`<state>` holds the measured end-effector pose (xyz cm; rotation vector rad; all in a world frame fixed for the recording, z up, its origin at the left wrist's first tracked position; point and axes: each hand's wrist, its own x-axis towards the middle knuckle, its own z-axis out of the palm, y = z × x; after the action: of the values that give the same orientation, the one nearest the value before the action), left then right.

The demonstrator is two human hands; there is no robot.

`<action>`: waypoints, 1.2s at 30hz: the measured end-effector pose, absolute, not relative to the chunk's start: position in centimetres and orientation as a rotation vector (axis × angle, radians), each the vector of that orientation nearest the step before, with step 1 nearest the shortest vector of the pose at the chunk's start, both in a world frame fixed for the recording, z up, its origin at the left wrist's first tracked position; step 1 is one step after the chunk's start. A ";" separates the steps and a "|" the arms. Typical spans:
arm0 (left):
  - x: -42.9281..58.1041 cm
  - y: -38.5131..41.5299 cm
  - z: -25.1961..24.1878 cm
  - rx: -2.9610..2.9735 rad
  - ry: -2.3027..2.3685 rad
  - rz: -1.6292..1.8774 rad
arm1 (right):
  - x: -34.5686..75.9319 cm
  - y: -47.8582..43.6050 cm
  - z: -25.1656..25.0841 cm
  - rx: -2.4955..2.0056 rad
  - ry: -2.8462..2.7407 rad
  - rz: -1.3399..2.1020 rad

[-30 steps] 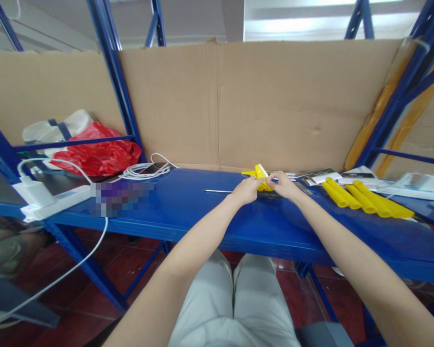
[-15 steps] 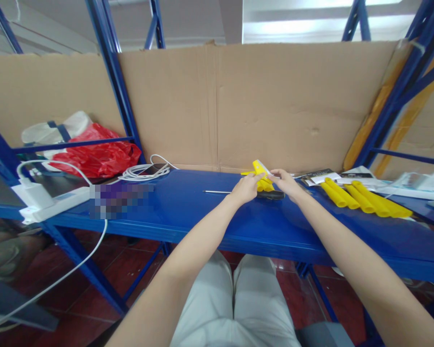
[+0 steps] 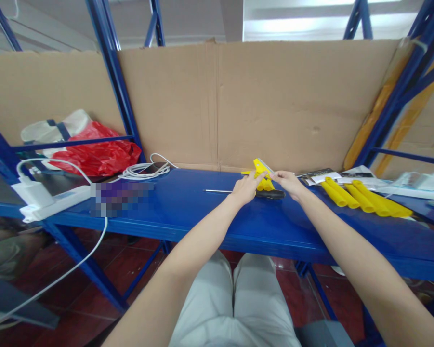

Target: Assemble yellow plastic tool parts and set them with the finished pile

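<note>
Both my hands meet over the blue shelf (image 3: 202, 217) around a small yellow plastic part (image 3: 260, 172) with several prongs. My left hand (image 3: 246, 189) pinches its left side with the fingertips. From the right, my right hand (image 3: 288, 182) grips it, fingers closed on the upper end. Just below the hands a screwdriver (image 3: 238, 192) with a black handle and thin metal shaft lies flat on the shelf.
Several yellow tubes (image 3: 361, 197) and printed leaflets (image 3: 321, 176) lie to the right. A coiled white cable (image 3: 144, 169), a red plastic bag (image 3: 97, 154) and a white power strip (image 3: 54, 205) with a charger sit to the left. A cardboard sheet (image 3: 267, 101) backs the shelf.
The yellow part has been lifted slightly and tilted upright between my hands. The screwdriver's handle, hidden before, now shows below them.
</note>
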<state>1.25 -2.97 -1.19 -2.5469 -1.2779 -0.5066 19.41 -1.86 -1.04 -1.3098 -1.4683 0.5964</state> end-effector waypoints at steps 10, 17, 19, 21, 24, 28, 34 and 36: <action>0.9 -2.4 -1.5 -2.679 -1.250 -0.646 | 20.1 -1.3 -1.3 -1.308 -1.448 0.656; 0.7 -2.5 -1.3 -2.698 -1.288 -0.704 | 20.4 -1.1 -1.6 -1.246 -1.512 0.688; 0.7 -2.5 -1.3 -2.706 -1.299 -0.697 | 20.4 -1.2 -1.6 -1.256 -1.516 0.674; 0.7 -2.5 -1.3 -2.715 -1.311 -0.702 | 20.5 -1.3 -1.5 -1.263 -1.532 0.657; 0.9 -2.4 -1.4 -2.732 -1.337 -0.781 | 21.3 -1.1 -1.3 -1.228 -1.578 0.650; 1.1 -1.7 -1.4 -2.762 -1.407 -1.156 | 24.1 -0.2 -1.6 -1.291 -1.578 0.395; 1.2 -0.9 -1.0 -3.023 -1.836 -1.712 | 29.7 0.8 -3.9 -1.925 -1.634 -0.118; 1.3 -1.0 -0.8 -3.118 -1.902 -1.857 | 30.8 1.0 -4.8 -2.079 -1.609 -0.137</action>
<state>1.28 -0.99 -0.81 -3.1179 -1.9018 -1.8566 30.78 0.98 -4.85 -2.0793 -1.6093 -0.1372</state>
